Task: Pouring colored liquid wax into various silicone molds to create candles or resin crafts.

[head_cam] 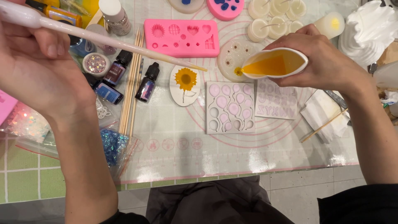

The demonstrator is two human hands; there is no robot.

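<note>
Over the middle of the table [290, 161], the right hand [327, 62] squeezes a small white cup [274, 63] of orange-yellow liquid, fingers and thumb wrapped round it so its rim is pinched into a spout; the cup is tilted toward the left, its lip just above a round clear mould [232, 56] with tiny flowers in it. At the left side, the left hand [35, 70] is raised above the table and pinches the bulb end of a long clear pipette [103, 39], whose thin tip points right and ends close to the cup's lip. Below the pipette tip lies an oval mould with a sunflower [185, 85], and beside that a square balloon mould [230, 107] and a letter mould [277, 99]. Toward the far edge lie a pink mould [182, 38] with small shapes and a cluster of white candles [271, 18]. Left of centre are small dark dropper bottles [147, 82], a bundle of wooden sticks [132, 83] and a jar of glitter [96, 64].
</note>
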